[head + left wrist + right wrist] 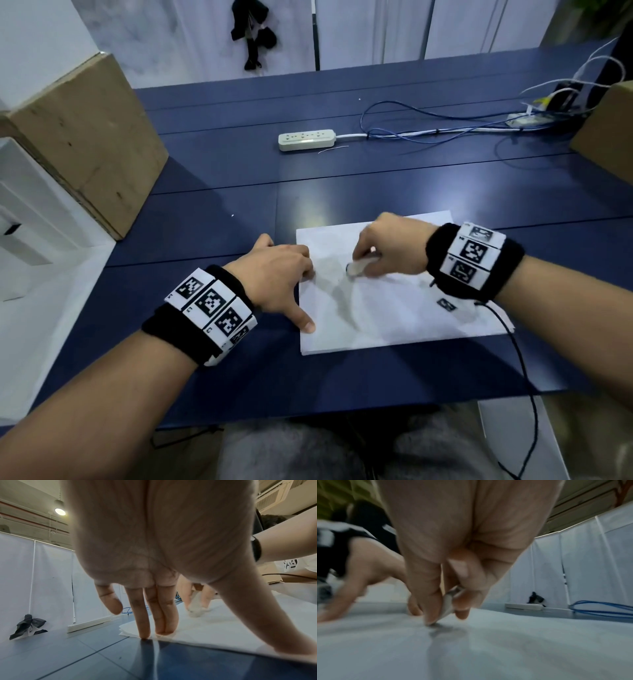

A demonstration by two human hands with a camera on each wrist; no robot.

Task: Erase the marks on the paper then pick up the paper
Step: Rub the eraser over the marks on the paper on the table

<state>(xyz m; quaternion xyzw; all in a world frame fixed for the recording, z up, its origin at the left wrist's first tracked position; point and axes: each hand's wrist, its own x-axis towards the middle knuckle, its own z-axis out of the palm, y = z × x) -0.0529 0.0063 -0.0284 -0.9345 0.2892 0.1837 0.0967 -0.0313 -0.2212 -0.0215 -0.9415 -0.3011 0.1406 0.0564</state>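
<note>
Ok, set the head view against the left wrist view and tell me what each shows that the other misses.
Only the head view shows the white power strip, the cardboard box on the left, and both marker wristbands.

Only the left wrist view shows the ceiling lamp and the left hand's fingertips from below, pressing the paper's edge.

Both show the paper on the blue table, the left hand holding it flat, and the right hand pinching the eraser against it.
</note>
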